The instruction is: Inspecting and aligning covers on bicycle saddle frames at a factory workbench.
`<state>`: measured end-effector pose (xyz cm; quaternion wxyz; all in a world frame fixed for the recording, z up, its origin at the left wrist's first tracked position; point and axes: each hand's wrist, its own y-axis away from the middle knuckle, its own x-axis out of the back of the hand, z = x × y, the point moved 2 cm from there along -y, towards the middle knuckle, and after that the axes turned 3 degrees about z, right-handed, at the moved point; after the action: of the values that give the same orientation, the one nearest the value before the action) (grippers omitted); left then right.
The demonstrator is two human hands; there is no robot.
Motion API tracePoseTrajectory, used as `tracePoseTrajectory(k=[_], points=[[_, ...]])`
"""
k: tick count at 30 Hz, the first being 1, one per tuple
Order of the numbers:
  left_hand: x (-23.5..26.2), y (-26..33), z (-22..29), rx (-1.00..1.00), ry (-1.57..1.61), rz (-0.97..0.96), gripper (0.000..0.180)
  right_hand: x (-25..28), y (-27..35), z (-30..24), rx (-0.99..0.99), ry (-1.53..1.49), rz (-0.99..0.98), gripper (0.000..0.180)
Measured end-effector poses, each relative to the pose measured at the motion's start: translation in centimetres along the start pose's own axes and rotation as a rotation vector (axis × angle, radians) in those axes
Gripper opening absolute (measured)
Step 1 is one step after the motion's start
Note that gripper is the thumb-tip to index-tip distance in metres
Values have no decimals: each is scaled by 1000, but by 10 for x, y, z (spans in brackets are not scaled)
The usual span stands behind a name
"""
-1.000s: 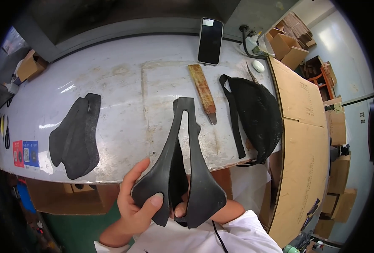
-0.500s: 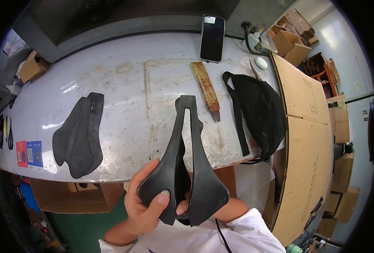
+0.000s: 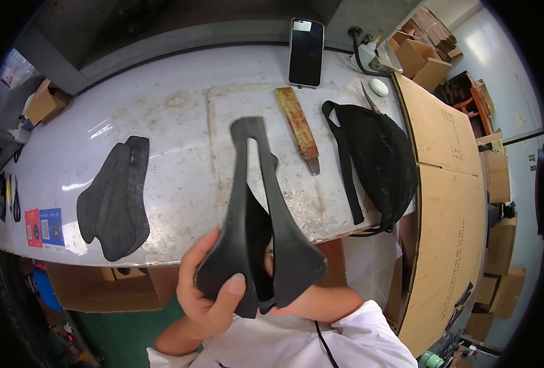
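Observation:
A black bicycle saddle (image 3: 297,265) with a long slot down its middle is held above the table's front edge, its narrow nose pointing away from me. My left hand (image 3: 213,305) grips the saddle's left wing, thumb on the upper face and fingers curled round the outer edge. Behind the saddle's wide end lies my right hand (image 3: 290,305); a bit of skin shows through the slot, but most of its fingers are hidden. Several dark, flat saddle-shaped pieces (image 3: 114,199) lie overlapped on the left of the table.
A blade with a worn, wrapped handle (image 3: 296,121) rests beyond the saddle. Right of it lie a black cloth bag (image 3: 379,162) and a white oval object (image 3: 379,87). A phone (image 3: 306,54) leans at the back. Cardboard (image 3: 446,239) borders the table's right side.
The saddle has shifted left and away from me, its nose swinging to the left. The right fingertip seen at the slot's rear end is now hidden.

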<state>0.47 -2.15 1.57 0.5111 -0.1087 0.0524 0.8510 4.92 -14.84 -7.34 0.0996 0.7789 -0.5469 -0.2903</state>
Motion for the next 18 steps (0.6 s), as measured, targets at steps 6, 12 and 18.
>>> tracePoseTrajectory(k=[6, 12, 18], points=[[-4, -12, -6, -20, 57, 120, 71, -12, 31, -10, -648, -948, -847, 43], [-11, -17, -5, -202, 48, 318, 76, -22, 26, -29, -546, -798, -792, 44], [-14, -16, -10, -251, 2, 412, 75, -24, 24, -36, -580, -768, -751, 43]])
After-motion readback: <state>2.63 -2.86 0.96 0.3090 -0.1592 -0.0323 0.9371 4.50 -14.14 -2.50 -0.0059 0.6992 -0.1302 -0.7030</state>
